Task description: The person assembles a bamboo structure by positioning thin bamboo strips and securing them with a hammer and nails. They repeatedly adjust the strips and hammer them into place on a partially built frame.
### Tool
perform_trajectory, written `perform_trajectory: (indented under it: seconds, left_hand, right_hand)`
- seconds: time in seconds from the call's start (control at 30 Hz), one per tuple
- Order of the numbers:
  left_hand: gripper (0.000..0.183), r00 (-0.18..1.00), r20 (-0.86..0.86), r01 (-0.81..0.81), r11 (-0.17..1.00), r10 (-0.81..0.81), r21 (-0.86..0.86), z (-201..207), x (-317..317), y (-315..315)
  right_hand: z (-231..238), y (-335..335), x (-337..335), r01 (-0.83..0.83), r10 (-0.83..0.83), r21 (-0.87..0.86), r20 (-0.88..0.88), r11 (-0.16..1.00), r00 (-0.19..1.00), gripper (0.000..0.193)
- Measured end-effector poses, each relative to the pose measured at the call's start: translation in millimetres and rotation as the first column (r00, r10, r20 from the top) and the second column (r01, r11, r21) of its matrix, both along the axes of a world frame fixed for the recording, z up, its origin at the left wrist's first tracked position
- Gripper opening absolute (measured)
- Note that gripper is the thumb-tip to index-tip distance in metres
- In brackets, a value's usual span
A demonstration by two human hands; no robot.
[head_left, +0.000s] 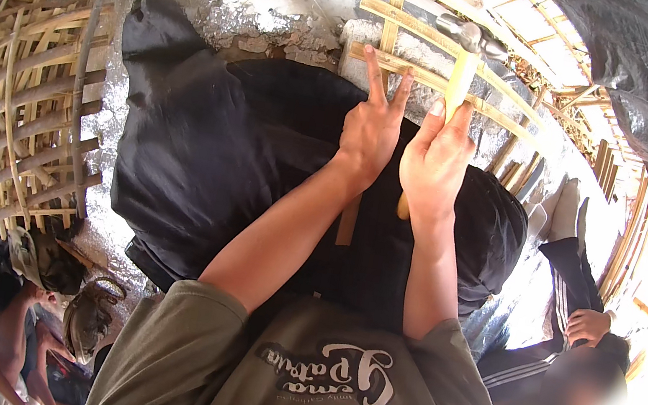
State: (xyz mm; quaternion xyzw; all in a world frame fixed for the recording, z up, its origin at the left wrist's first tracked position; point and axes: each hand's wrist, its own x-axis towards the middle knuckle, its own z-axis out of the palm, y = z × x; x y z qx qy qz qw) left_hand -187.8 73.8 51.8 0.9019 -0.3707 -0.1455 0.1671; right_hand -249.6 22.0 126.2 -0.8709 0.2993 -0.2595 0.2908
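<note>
Left hand spread against a slat toward twelve o'clock, right hand gripped a hammer; hammering seemingly needed careful aim next.

Count, person's own hands: two, i.e. one bare left hand and one bare right hand. One hammer with metal head and pale yellow wooden handle. Far side: three pale, flat crosswise bamboo strips, plus one pale lengthwise bamboo strip crossing them. Left: one pile of brown bamboo lattice; panels within uncountable. Right: one seated person in black, white-striped clothing. Near left: at least one further bare-limbed person; exact number unclear.
</note>
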Motion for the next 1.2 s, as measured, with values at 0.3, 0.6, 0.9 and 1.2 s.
perform_trajectory:
  seconds: [0.3, 0.6, 0.9, 1.2]
  left_hand:
    - [0.071, 0.999, 0.034, -0.036, 0.999, 0.038, -0.037, -3.3, -0.8, 0.0]
    - [0.071, 0.998, 0.053, -0.025, 0.994, 0.03, -0.105, -5.7, 0.7, 0.4]
    - [0.067, 0.999, -0.035, 0.002, 0.997, -0.005, -0.082, -2.7, -1.1, -0.4]
    - [0.069, 1.0, -0.008, 0.009, 0.998, -0.01, -0.055, 2.1, 1.5, 1.4]
  right_hand:
    - [-2.2, -4.4, -4.4, -0.01, 0.009, -0.005, -0.091, 1.0, 0.996, 0.012]
    - [-18.2, -6.8, -2.8, -0.103, 0.071, -0.116, -0.249, 0.988, 0.966, 0.017]
    - [-40.2, -6.0, -5.4, -0.146, 0.12, -0.117, -0.207, 0.982, 0.971, 0.017]
    - [-34.7, -7.9, -7.4, -0.097, 0.056, -0.075, -0.426, 0.993, 0.903, 0.024]
